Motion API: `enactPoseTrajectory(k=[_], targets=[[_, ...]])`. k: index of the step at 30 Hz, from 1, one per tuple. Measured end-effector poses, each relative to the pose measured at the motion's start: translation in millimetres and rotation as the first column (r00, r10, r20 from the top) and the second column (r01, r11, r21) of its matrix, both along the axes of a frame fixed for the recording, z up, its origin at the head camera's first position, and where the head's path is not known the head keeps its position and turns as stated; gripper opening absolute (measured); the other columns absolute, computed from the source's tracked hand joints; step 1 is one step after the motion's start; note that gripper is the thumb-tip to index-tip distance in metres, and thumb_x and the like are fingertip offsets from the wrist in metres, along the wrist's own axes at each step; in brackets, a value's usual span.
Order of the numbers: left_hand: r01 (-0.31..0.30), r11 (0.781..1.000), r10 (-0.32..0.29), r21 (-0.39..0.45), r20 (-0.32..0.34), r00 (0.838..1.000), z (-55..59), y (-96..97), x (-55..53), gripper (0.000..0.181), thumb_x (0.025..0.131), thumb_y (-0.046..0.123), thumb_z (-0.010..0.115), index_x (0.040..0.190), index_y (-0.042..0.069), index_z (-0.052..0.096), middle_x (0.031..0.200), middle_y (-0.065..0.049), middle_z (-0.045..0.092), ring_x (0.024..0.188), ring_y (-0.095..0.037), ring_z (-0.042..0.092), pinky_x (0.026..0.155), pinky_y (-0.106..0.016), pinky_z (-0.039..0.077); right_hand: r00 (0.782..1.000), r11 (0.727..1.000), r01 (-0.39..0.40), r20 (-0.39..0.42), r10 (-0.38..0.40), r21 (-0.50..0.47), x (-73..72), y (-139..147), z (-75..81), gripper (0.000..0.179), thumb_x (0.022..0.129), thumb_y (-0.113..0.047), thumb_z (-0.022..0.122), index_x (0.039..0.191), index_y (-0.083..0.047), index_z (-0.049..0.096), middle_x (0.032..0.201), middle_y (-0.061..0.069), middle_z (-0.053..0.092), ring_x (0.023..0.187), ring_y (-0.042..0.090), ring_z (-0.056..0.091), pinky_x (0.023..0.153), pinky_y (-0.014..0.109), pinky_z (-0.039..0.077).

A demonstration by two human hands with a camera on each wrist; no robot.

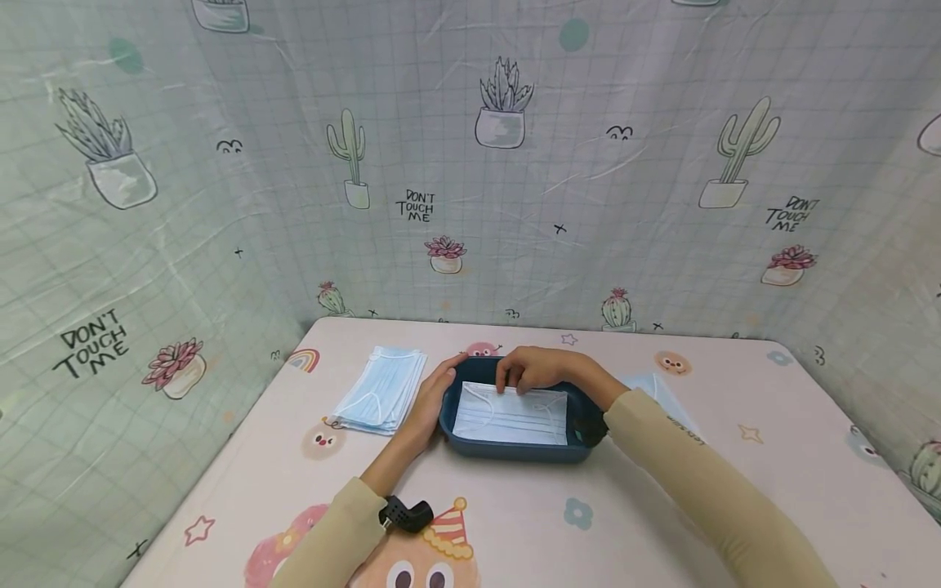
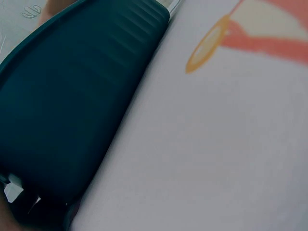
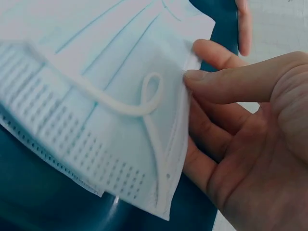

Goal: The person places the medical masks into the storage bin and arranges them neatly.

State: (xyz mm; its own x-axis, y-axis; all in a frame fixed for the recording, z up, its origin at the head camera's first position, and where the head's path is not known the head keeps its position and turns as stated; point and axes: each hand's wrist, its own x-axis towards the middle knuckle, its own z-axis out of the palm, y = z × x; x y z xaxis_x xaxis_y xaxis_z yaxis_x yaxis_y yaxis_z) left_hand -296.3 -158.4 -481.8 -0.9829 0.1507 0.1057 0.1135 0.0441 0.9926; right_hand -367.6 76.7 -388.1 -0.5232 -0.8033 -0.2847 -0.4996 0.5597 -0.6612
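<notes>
A dark blue plastic bin (image 1: 515,451) stands on the table with blue face masks inside. My left hand (image 1: 429,402) holds the bin's left end, its fingers along the rim near the back corner. In the left wrist view only the bin's side wall (image 2: 82,96) shows clearly; that hand is mostly out of frame. Over the bin, my right hand (image 1: 537,367) pinches the edge of a face mask (image 3: 130,96) between thumb and fingers. The mask's white ear loop hangs across its front. Another mask's edge (image 3: 82,180) shows below it.
Left of the bin lies a stack of blue face masks (image 1: 381,390). More light blue mask material (image 1: 654,390) lies to the right, partly behind my right forearm. A cartoon-print cloth (image 1: 632,523) covers the table, and a patterned curtain (image 1: 559,188) hangs behind.
</notes>
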Motion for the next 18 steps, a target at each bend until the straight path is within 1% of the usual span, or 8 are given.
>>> enactPoseTrajectory(k=[6,8,12,18], targets=[[-0.009,1.0,0.009,-0.014,-0.006,1.0,1.7,-2.0,1.2,0.048,0.113,0.032,0.032,0.157,0.019,0.045,0.166,-0.003,0.041,0.159,-0.028,0.027,0.131,-0.055,0.016,1.0,1.0,0.016,-0.013,-0.016,0.012,-2.3,-1.8,-3.1,0.031,0.084,0.016,0.062,0.106,-0.004,0.071,0.104,0.007,0.064,0.085,0.015,0.057,0.076,0.024,0.046],[-0.012,1.0,0.012,-0.015,-0.007,1.0,2.1,-2.3,1.6,0.048,0.113,0.032,0.032,0.157,0.019,0.045,0.165,-0.002,0.041,0.159,-0.028,0.028,0.131,-0.054,0.016,1.0,1.0,0.017,-0.017,-0.017,0.018,-2.8,-2.4,-3.4,0.031,0.084,0.017,0.062,0.105,-0.004,0.071,0.105,0.007,0.064,0.086,0.015,0.058,0.076,0.024,0.046],[-0.009,1.0,0.008,-0.016,-0.014,1.0,1.2,-2.1,0.9,0.047,0.113,0.032,0.033,0.156,0.021,0.046,0.165,-0.001,0.042,0.159,-0.026,0.028,0.132,-0.053,0.016,1.0,0.999,0.006,-0.025,-0.006,0.033,-2.7,-3.5,-3.0,0.03,0.083,0.017,0.061,0.104,-0.003,0.07,0.102,0.008,0.064,0.084,0.015,0.056,0.074,0.024,0.045],[0.002,1.0,-0.003,-0.006,-0.017,1.0,-0.5,-1.6,-0.6,0.047,0.112,0.032,0.034,0.156,0.022,0.046,0.165,0.0,0.042,0.159,-0.024,0.027,0.132,-0.051,0.015,1.0,0.998,0.01,-0.028,-0.008,0.061,-2.4,-5.0,-2.7,0.027,0.085,0.015,0.062,0.102,-0.003,0.072,0.097,0.007,0.063,0.084,0.015,0.055,0.076,0.023,0.046]])
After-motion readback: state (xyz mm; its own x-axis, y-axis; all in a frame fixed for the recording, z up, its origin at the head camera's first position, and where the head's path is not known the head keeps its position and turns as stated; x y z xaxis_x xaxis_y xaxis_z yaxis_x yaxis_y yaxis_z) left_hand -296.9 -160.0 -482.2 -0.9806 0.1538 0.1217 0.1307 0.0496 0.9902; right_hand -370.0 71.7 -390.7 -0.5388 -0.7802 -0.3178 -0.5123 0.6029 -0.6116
